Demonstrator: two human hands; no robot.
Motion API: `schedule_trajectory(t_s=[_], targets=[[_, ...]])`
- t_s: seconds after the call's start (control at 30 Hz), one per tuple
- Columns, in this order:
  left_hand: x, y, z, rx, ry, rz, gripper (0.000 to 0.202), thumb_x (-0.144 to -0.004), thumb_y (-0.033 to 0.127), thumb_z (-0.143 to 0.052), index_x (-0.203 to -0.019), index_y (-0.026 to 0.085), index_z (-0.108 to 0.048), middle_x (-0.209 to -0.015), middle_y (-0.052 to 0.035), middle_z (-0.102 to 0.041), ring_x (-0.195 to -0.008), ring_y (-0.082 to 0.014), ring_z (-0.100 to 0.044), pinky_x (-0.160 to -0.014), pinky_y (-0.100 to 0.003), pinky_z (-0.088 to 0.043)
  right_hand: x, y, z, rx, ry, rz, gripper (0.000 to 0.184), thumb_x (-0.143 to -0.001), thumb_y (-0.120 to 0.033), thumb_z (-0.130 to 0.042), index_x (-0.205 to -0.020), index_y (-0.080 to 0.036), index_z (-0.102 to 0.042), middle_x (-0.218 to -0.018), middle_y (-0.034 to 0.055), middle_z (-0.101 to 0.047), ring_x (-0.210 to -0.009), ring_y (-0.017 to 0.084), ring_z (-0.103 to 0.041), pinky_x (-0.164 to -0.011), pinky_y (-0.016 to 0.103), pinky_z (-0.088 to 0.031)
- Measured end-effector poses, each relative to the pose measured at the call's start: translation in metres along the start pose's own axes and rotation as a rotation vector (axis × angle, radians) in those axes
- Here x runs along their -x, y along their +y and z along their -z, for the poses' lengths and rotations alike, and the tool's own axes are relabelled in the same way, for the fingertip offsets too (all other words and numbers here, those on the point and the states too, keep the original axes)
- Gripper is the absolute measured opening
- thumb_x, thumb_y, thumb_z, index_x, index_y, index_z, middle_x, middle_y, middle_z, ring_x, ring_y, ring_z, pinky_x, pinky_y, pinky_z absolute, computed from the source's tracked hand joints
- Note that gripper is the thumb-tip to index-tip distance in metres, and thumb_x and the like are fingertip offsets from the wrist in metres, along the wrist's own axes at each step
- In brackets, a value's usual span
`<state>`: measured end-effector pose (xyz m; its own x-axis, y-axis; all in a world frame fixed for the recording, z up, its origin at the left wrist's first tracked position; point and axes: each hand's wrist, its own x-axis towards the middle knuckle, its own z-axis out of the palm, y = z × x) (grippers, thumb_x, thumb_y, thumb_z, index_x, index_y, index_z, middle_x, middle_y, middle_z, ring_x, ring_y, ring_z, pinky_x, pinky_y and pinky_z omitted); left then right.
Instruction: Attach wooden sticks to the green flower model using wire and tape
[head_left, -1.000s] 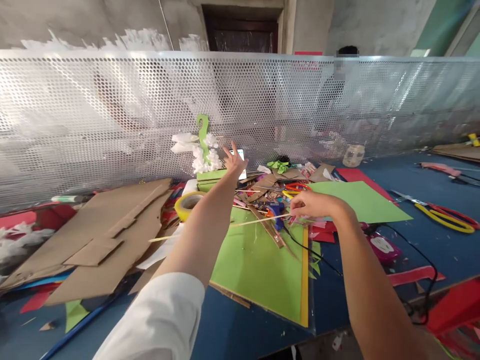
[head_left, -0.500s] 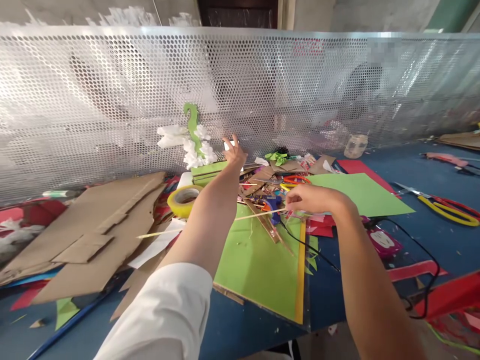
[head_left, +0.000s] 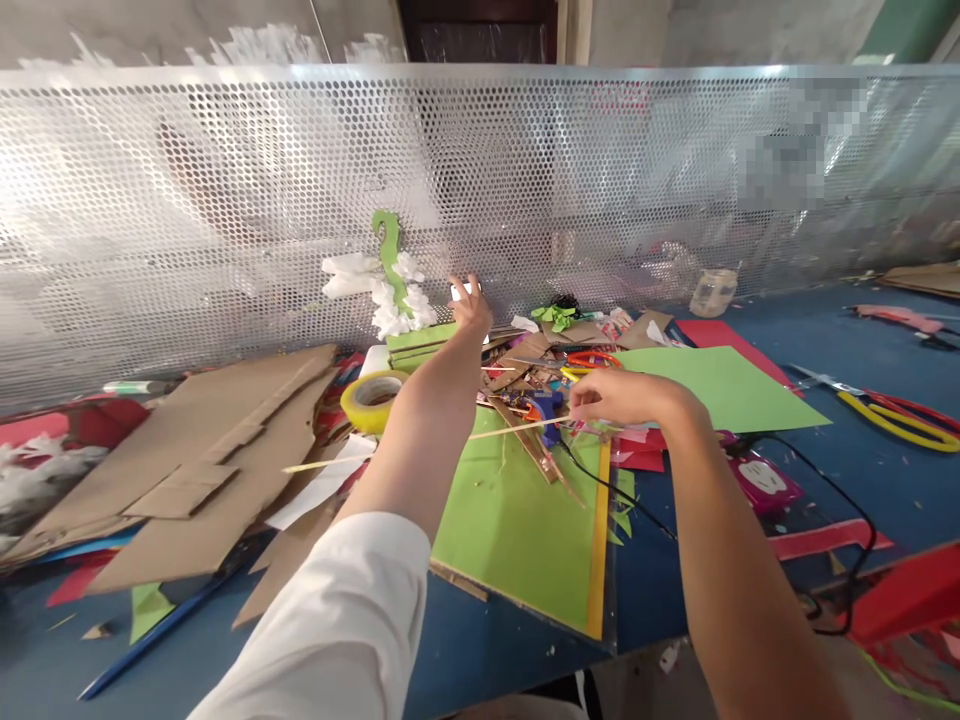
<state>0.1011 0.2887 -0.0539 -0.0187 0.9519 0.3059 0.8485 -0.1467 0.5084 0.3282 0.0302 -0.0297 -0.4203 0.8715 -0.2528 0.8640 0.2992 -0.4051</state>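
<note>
My left hand (head_left: pixel 471 308) reaches far forward, close to the perforated metal screen. Its fingers are spread over a small bright white object (head_left: pixel 466 291), too hidden to name; touch cannot be made out. Between the fingertips of my right hand (head_left: pixel 619 396) is pinched a thin wooden stick (head_left: pixel 517 430). That stick runs leftward behind my left forearm, and its pale end shows beyond it. Under the stick lies a green sheet (head_left: pixel 525 540) with a yellow strip along its right edge. A blue glue gun (head_left: pixel 548 410) rests just left of my right hand, its black cord trailing right.
Cardboard pieces (head_left: pixel 217 430) and a yellow tape roll (head_left: pixel 373 402) lie on the left. Paper and cardboard scraps (head_left: pixel 525 350) pile up centrally. Yellow-and-red scissors (head_left: pixel 892 415) lie right. The perforated screen (head_left: pixel 360 150) spans the back. A green shape with white tufts (head_left: pixel 390 265) stands before it.
The view has shifted slightly, so things at left appear a little further right. Both hands keep nearly the same positions, and the stick stays in my right hand.
</note>
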Motion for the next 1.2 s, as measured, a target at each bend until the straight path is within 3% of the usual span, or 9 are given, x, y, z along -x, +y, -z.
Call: schedule_trajectory(t_s=[0.23, 0.43, 0.6, 0.67, 0.77, 0.87, 0.97, 1.1, 1.2], targets=[[0.001, -0.001, 0.011, -0.035, 0.118, 0.118, 0.111, -0.079, 0.025, -0.085, -0.168, 0.017, -0.019, -0.174, -0.0261, -0.002, -0.152, -0.0495, -0.033, -0.115, -0.059, -0.043, 0.001, -0.002, 0.002, -0.013, -0.036, 0.001, 0.027, -0.09, -0.048, -0.064, -0.088, -0.022, -0.071, -0.096, 0.0076, -0.077, -0.08, 0.023, -0.067, -0.067, 0.032, -0.043], [-0.01, 0.008, 0.047, 0.018, 0.208, -0.01, 0.09, -0.097, 0.036, -0.069, -0.167, 0.015, -0.018, -0.173, -0.0248, -0.006, -0.152, -0.0454, -0.033, -0.116, -0.059, -0.039, -0.004, 0.006, -0.002, -0.035, -0.061, 0.009, 0.029, -0.087, -0.051, -0.064, -0.085, -0.022, -0.069, -0.089, 0.0076, -0.075, -0.075, 0.022, -0.064, -0.066, 0.031, -0.042], [-0.008, 0.015, 0.128, -0.062, 0.314, -0.255, 0.102, -0.092, 0.035, -0.078, -0.165, 0.023, -0.009, -0.172, -0.0213, -0.004, -0.154, -0.0518, -0.028, -0.114, -0.06, -0.047, -0.007, 0.011, -0.006, -0.025, -0.059, 0.03, 0.028, -0.085, -0.049, -0.063, -0.086, -0.022, -0.068, -0.091, 0.0066, -0.073, -0.075, 0.02, -0.061, -0.066, 0.031, -0.04], [0.016, 0.016, 0.177, -0.157, 0.286, -0.301, 0.096, -0.099, 0.043, -0.068, -0.165, 0.017, -0.004, -0.17, -0.023, -0.002, -0.15, -0.0485, -0.037, -0.113, -0.053, -0.048, -0.009, 0.013, -0.007, -0.015, -0.062, 0.029, 0.03, -0.085, -0.051, -0.063, -0.088, -0.021, -0.069, -0.092, 0.0065, -0.071, -0.076, 0.02, -0.06, -0.066, 0.031, -0.04], [0.082, 0.008, 0.253, -0.335, 0.118, -0.238, 0.081, -0.106, 0.051, -0.048, -0.163, 0.012, -0.006, -0.165, -0.0226, -0.009, -0.138, -0.0425, -0.053, -0.108, -0.05, -0.047, -0.014, 0.018, -0.009, -0.021, -0.08, 0.045, 0.037, -0.083, -0.057, -0.063, -0.088, -0.021, -0.07, -0.091, 0.0069, -0.07, -0.077, 0.021, -0.059, -0.068, 0.031, -0.041], [0.161, -0.028, 0.312, -0.516, -0.038, -0.18, 0.111, -0.082, 0.072, -0.066, -0.162, 0.017, -0.013, -0.157, -0.0126, -0.031, -0.128, -0.0395, -0.06, -0.106, -0.058, -0.046, -0.019, 0.024, -0.011, -0.017, -0.079, 0.07, 0.042, -0.082, -0.062, -0.064, -0.088, -0.021, -0.071, -0.09, 0.0074, -0.07, -0.079, 0.022, -0.06, -0.07, 0.031, -0.041], [0.238, -0.1, 0.346, -0.603, -0.126, -0.048, 0.11, -0.072, 0.074, -0.072, -0.16, 0.029, -0.024, -0.158, -0.0063, -0.04, -0.127, -0.0321, -0.061, -0.107, -0.045, -0.049, -0.02, 0.025, -0.011, -0.002, -0.078, 0.076, 0.046, -0.083, -0.065, -0.063, -0.089, -0.021, -0.072, -0.09, 0.0078, -0.07, -0.078, 0.022, -0.059, -0.069, 0.031, -0.041], [0.328, -0.209, 0.356, -0.613, -0.079, 0.28, 0.108, -0.06, 0.075, -0.074, -0.155, 0.042, -0.032, -0.164, -0.0032, -0.044, -0.134, -0.0387, -0.058, -0.098, -0.043, -0.054, -0.019, 0.022, -0.011, -0.003, -0.076, 0.075, 0.052, -0.082, -0.071, -0.062, -0.088, -0.02, -0.072, -0.09, 0.0088, -0.07, -0.077, 0.022, -0.059, -0.069, 0.032, -0.041], [0.381, -0.266, 0.347, -0.581, -0.086, 0.436, 0.111, -0.053, 0.08, -0.07, -0.153, 0.052, -0.03, -0.161, 0.0022, -0.051, -0.142, -0.041, -0.052, -0.1, -0.047, -0.053, -0.019, 0.021, -0.012, -0.022, -0.091, 0.069, 0.051, -0.083, -0.071, -0.063, -0.087, -0.021, -0.072, -0.09, 0.0101, -0.071, -0.079, 0.023, -0.06, -0.072, 0.033, -0.042]])
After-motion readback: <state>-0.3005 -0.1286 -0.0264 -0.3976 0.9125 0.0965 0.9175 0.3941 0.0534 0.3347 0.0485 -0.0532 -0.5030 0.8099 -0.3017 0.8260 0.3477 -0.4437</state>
